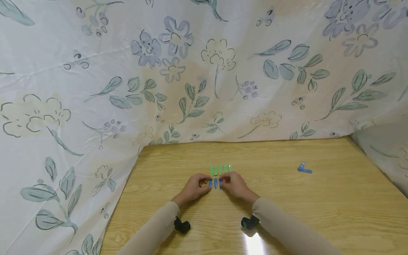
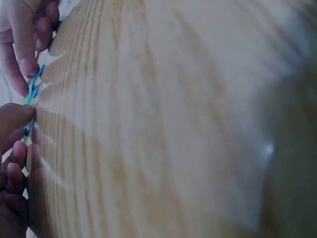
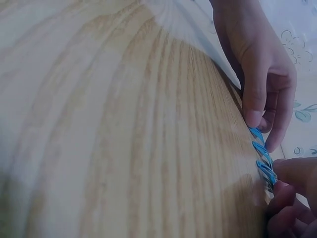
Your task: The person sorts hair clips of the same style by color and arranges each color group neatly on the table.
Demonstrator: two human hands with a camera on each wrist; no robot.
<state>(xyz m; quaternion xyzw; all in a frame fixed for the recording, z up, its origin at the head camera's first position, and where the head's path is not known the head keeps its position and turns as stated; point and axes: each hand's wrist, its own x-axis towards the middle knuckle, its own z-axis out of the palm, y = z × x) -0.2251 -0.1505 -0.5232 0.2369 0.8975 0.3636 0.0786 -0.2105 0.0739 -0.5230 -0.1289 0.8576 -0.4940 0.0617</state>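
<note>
Three blue snap hair clips stand side by side in a short row on the wooden table, the middle clip lying between my two hands. My left hand pinches the left blue clip with thumb and forefinger at its ends. At the other end of the row, my right hand pinches the right blue clip. Just beyond them lies a row of several green hair clips, partly covered by the right fingers in the head view.
Two more blue hair clips lie at an angle to each other on the right of the table. A flowered cloth hangs along the table's back and left edges. Dark wrist cameras sit under both sleeves.
</note>
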